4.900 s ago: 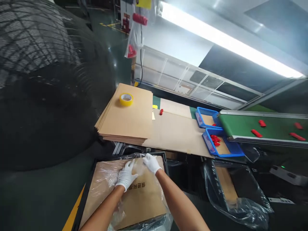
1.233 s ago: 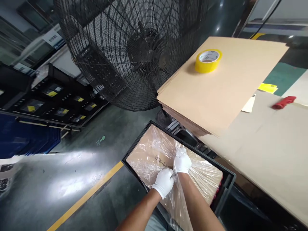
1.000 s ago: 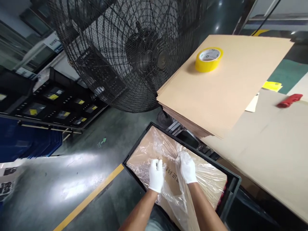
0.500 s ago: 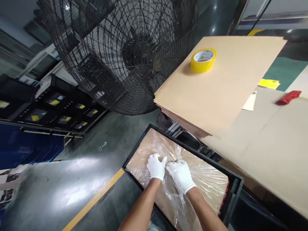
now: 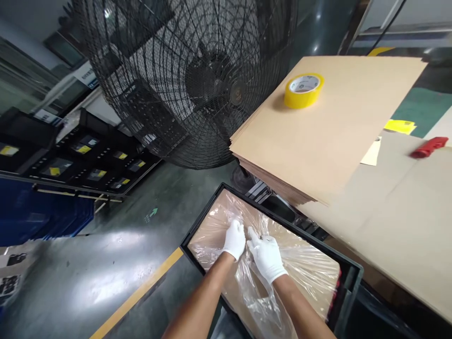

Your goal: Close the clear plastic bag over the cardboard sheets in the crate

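Note:
A black crate [image 5: 348,273] sits on the floor below me, lined with a clear plastic bag [image 5: 307,268] that wraps a sheet of brown cardboard [image 5: 212,230]. My left hand [image 5: 235,239], in a white glove, pinches a fold of the plastic near the crate's far side. My right hand [image 5: 266,256], also gloved, grips the gathered plastic right beside it; the two hands nearly touch. Loose plastic bunches toward me under my right wrist.
A large black cage fan [image 5: 190,75] stands just beyond the crate. To the right is a stack of flat cardboard sheets [image 5: 328,136] with a yellow tape roll [image 5: 303,89] on it, and a red part [image 5: 429,147]. Black trays [image 5: 81,160] and a yellow floor line [image 5: 137,292] lie left.
Since a second ago my hands came together from slightly apart and moved a little toward the far side of the crate, gathering the plastic. The view tilted slightly.

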`<state>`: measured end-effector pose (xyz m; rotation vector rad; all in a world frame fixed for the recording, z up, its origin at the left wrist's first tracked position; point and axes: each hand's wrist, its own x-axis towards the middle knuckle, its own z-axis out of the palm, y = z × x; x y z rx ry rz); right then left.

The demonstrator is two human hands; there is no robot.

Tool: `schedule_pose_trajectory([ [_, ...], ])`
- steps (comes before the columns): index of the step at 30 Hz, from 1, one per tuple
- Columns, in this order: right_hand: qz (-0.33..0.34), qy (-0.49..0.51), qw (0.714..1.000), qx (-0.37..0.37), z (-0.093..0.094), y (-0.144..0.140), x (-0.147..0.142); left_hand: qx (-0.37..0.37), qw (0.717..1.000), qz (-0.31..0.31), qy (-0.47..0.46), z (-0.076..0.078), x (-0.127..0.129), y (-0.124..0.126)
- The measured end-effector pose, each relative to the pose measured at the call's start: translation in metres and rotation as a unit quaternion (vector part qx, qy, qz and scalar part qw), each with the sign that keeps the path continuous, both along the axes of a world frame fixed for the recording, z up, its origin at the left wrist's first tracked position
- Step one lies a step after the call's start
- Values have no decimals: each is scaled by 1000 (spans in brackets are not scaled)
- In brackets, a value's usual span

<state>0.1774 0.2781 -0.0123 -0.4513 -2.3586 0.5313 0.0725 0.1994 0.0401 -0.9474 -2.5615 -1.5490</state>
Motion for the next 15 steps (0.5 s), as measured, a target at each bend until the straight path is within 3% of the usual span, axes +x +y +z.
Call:
schedule_pose_trajectory([
  [3,3,15,1000,-18,-2,6,1,-58,996,-69,-12,-7,0,-3],
  [6,1,24,998,-53,0,13,3,-108,984,-139,-29,-8,2,-34],
  [9,5,10,996,-89,4,21,4,-132,972,-191,-27,2,10,-62],
  [12,-27,-21,992,-122,11,29,2,-113,981,-142,66,9,31,-85],
  [14,-68,-45,986,-147,15,31,0,-98,980,-83,154,4,53,-105],
  [15,-91,-57,981,-161,17,31,-2,-98,976,-89,173,-2,64,-118],
])
